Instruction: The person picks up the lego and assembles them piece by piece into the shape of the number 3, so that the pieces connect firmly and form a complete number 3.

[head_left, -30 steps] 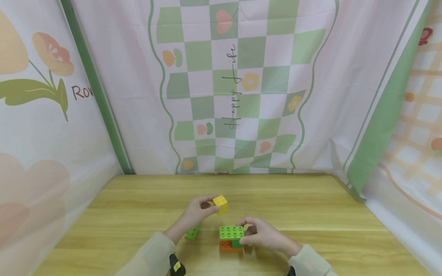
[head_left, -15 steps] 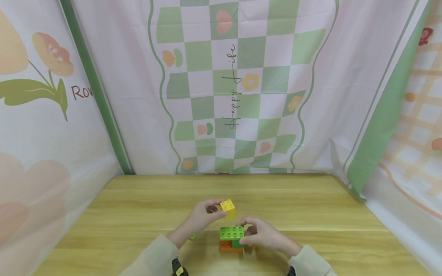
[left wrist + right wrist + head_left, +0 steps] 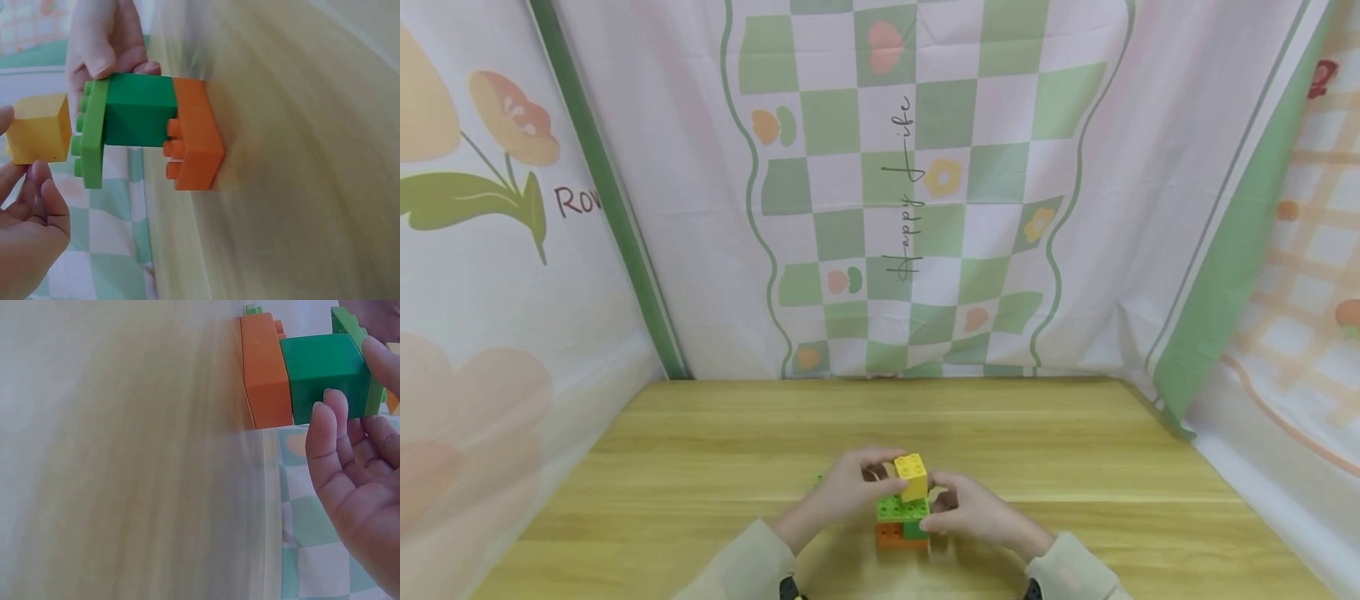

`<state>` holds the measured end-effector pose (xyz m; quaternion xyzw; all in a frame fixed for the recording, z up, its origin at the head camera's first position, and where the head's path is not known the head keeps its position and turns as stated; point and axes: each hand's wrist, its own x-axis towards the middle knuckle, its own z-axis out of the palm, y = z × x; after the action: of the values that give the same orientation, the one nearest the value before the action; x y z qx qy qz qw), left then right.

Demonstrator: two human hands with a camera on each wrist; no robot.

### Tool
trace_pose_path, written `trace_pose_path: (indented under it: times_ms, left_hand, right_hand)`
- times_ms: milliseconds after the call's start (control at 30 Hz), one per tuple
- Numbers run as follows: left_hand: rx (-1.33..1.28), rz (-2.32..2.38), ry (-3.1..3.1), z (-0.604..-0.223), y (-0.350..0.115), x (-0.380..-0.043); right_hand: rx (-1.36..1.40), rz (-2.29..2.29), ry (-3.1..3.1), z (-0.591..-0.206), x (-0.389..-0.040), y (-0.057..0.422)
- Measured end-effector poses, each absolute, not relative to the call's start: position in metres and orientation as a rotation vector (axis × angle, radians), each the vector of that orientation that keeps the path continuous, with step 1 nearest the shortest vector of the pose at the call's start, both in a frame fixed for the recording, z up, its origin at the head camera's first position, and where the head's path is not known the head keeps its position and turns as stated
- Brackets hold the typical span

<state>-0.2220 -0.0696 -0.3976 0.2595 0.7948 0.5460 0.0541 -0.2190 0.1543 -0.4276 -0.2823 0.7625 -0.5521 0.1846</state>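
My left hand (image 3: 850, 487) pinches a yellow building brick (image 3: 912, 475) between thumb and fingers, just above the right part of a small stack. The left wrist view has a narrow gap between the yellow brick (image 3: 40, 131) and the studs below it. On top of the stack is a light green studded plate (image 3: 95, 134), then a dark green brick (image 3: 140, 111), then an orange brick (image 3: 201, 134) on the table. From the right, my right hand (image 3: 981, 510) grips the stack, thumb at the light green plate and fingertips against the dark green brick (image 3: 325, 369).
Another light green piece (image 3: 819, 480) lies on the wooden table (image 3: 700, 450), mostly hidden behind my left hand. Printed curtains (image 3: 887, 208) hang behind the table and along both sides.
My left hand has carried the yellow brick rightward and toward me, from beyond the stack to right over it. The right hand and the stack have stayed in place.
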Motion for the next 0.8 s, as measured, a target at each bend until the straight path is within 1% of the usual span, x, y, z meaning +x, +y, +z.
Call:
trace_pose_path:
  times_ms: [367,800]
  left_hand:
    - [0.812,1.606,2.416,-0.4037,-0.0687,-0.2194]
    - [0.933,1.546,2.456,-0.4086,-0.0686,-0.22]
  right_hand:
    - [-0.826,-1.549,2.144,-0.4308,-0.2205,0.1548]
    - [-0.828,-1.571,2.095,-0.4292,-0.2202,0.1548]
